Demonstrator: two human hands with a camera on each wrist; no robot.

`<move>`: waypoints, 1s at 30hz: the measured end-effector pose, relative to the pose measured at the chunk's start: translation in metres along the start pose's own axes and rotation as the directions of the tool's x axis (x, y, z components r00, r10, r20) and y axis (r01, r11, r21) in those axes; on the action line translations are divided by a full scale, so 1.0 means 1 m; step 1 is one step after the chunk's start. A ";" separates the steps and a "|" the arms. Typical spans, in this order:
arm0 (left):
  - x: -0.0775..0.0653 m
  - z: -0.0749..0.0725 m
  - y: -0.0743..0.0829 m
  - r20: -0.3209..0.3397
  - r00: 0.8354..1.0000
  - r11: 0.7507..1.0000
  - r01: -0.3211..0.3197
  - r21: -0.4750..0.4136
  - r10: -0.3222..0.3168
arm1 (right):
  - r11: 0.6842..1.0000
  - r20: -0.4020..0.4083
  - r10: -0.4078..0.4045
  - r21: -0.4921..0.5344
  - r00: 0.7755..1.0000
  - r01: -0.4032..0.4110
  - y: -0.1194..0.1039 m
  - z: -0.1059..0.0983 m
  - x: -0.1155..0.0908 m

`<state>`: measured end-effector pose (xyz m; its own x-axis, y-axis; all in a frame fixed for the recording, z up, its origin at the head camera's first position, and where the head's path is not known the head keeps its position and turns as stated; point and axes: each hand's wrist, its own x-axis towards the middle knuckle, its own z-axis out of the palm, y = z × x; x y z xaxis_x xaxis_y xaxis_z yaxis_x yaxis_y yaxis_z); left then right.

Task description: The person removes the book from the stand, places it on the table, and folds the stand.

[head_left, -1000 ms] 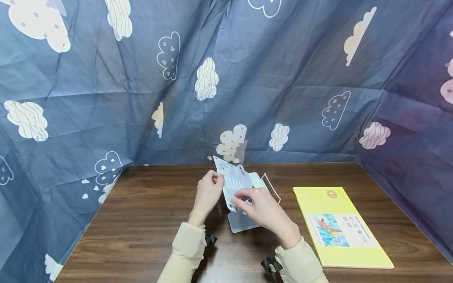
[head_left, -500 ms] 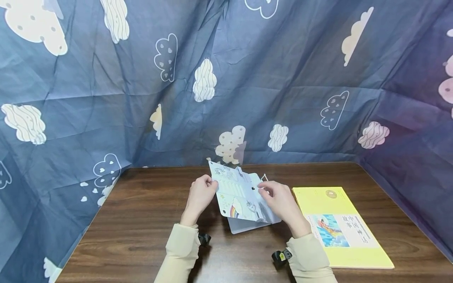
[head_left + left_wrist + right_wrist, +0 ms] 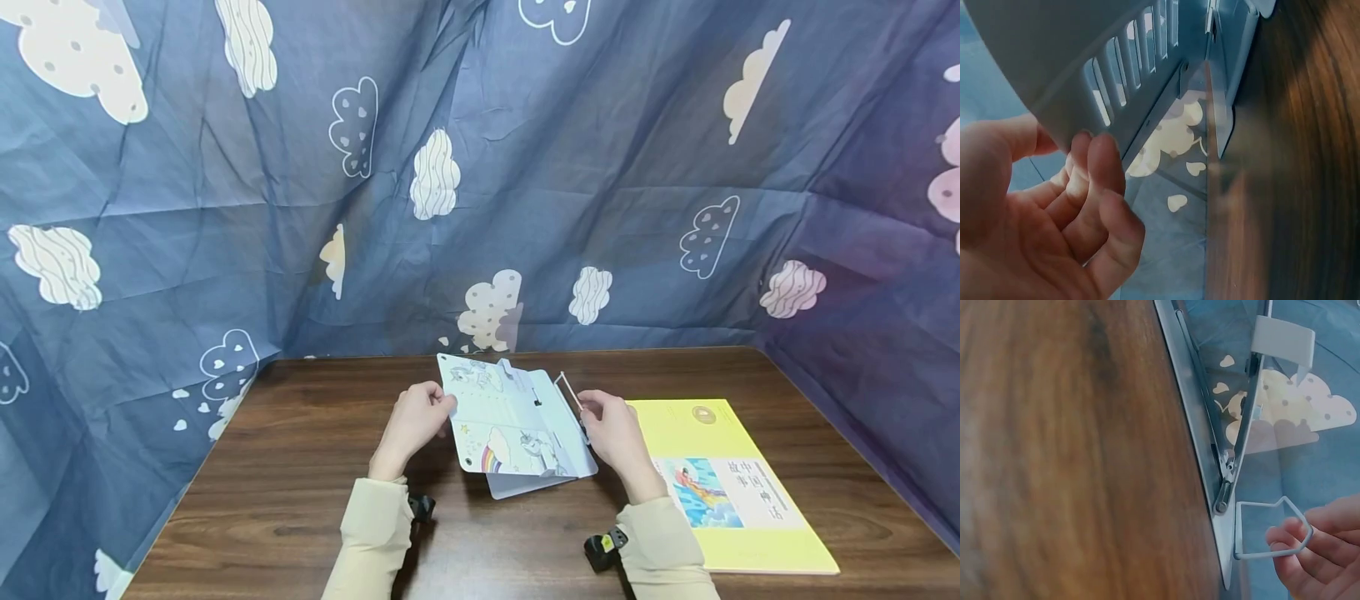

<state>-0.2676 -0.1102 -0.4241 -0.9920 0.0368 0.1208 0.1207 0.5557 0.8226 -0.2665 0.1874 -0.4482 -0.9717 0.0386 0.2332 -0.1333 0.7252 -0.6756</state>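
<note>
A folding metal book stand with a unicorn and rainbow print stands on the table, its slotted panel tilted up over a flat base plate. My left hand pinches the panel's left edge between thumb and fingers; the left wrist view has the panel's plain back above the fingers. On the other side, my right hand pinches a white wire loop hinged at the stand's right end. From the right wrist, the panel and base meet in a narrow V beside that loop. A small clip juts from the panel.
A yellow book with a picture on its cover lies to the right, close to my right forearm. Behind the wooden table hangs a blue cloud-patterned cloth, with another stretch of it along the right.
My left hand has moved left and lowered the panel, so its print faces up more. The right hand went from the panel's front to the wire loop at the right.
</note>
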 end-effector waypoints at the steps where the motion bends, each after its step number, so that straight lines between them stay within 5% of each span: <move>1: 0.000 -0.001 -0.001 0.008 1.000 1.000 0.001 -0.001 -0.001 | 1.000 0.002 0.014 -0.004 1.000 -0.014 0.001 0.000 0.001; 15: -0.005 -0.012 -0.021 0.172 0.985 0.998 -0.031 0.057 0.021 | 0.997 0.027 0.080 0.017 0.996 -0.081 0.012 0.004 -0.001; 24: -0.008 -0.015 -0.031 0.198 0.980 0.985 -0.057 0.161 0.024 | 0.991 0.083 0.093 0.091 0.992 -0.100 0.009 0.002 -0.003; 30: -0.004 -0.016 -0.037 0.259 0.966 0.980 -0.030 0.197 -0.022 | 0.989 0.122 0.097 0.103 0.988 -0.110 0.005 -0.004 -0.001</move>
<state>-0.2677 -0.1442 -0.4459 -0.9701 0.2385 -0.0458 0.1411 0.7072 0.6927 -0.2650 0.1936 -0.4493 -0.9965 0.0244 0.0795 -0.0453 0.6419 -0.7655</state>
